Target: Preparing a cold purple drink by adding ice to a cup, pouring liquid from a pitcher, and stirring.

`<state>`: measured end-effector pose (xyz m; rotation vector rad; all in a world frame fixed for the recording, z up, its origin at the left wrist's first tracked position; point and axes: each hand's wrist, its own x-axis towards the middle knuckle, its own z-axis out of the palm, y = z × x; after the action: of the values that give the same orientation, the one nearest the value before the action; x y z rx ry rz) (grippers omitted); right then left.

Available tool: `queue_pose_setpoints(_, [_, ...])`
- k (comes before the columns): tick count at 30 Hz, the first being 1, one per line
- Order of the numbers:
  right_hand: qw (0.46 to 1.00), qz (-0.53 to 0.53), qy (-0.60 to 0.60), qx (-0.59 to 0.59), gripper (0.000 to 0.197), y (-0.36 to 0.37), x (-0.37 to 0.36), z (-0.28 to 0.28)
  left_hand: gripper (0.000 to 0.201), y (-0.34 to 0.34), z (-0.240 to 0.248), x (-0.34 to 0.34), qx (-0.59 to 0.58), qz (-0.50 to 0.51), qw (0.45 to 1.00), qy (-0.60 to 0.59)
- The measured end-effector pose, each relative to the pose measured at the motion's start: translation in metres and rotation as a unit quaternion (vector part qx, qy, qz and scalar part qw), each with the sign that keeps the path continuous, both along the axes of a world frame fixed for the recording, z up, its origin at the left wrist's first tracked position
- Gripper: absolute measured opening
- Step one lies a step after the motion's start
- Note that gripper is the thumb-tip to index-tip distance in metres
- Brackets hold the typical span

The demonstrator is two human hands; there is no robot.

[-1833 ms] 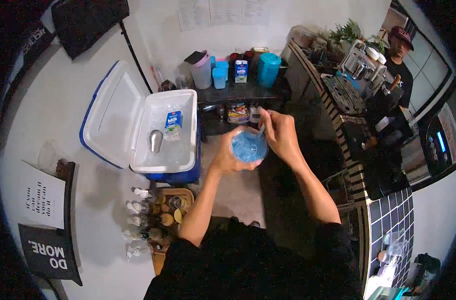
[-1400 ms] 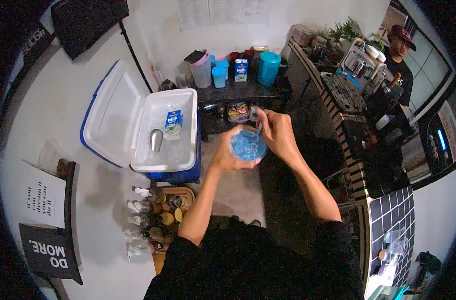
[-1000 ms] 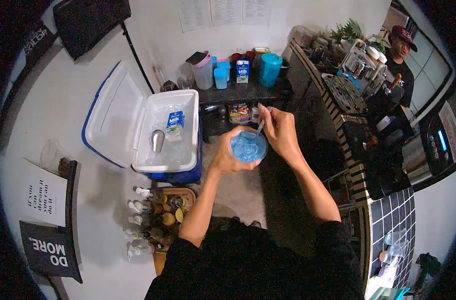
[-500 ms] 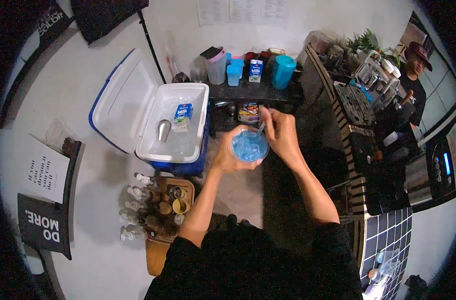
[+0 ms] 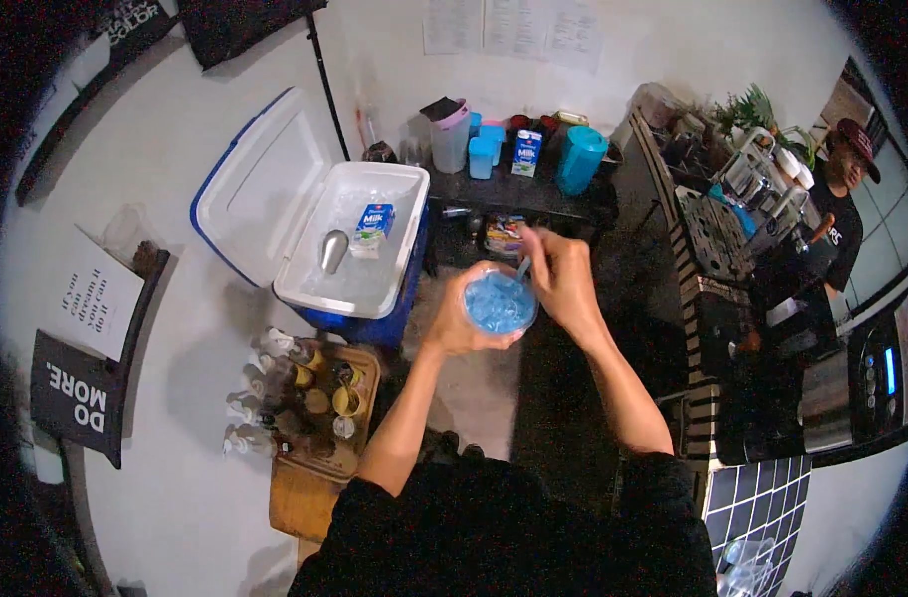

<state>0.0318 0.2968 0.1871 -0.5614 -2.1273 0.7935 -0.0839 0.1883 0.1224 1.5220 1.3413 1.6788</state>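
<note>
Head view shows little change from before: left hand (image 5: 454, 328) still grips the cup (image 5: 501, 301), right hand (image 5: 563, 279) keeps pinching the straw (image 5: 522, 268), so stirring continues.

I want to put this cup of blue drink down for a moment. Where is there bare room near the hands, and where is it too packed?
Bare floor lies between the open cooler and the dark counter. Inside the cooler, ice shows free beside the scoop and milk carton. The low shelf of jugs and the wooden crate of bottles are crowded.
</note>
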Motion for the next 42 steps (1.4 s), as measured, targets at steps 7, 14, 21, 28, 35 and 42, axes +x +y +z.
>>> queue_pose_setpoints(7, [0.999, 0.018, 0.029, 0.012, 0.028, 0.001, 0.007, -0.004, 0.067, -0.001, -0.006, 0.005, 0.001, 0.019, 1.000, 0.004])
queue_pose_setpoints(14, [0.999, 0.030, 0.013, -0.005, 0.029, -0.002, 0.005, -0.002, 0.074, -0.003, -0.009, 0.009, -0.007, 0.034, 0.999, -0.004])
queue_pose_setpoints(21, [1.000, 0.023, 0.016, 0.005, 0.026, 0.003, 0.001, -0.005, 0.072, -0.006, -0.004, 0.008, 0.000, 0.028, 0.999, -0.037])
queue_pose_setpoints(28, [0.997, 0.061, 0.027, -0.042, 0.024, -0.003, -0.003, -0.004, 0.070, -0.011, -0.005, 0.001, -0.008, 0.052, 0.998, 0.018])
queue_pose_setpoints(35, [0.996, 0.094, 0.004, -0.008, 0.024, 0.012, -0.011, -0.020, 0.070, -0.001, -0.016, -0.002, -0.010, 0.064, 0.998, 0.007])
queue_pose_setpoints(42, [0.986, 0.155, -0.041, -0.035, 0.026, 0.056, -0.019, -0.025, 0.071, 0.035, -0.021, -0.018, -0.025, 0.081, 0.996, 0.023])
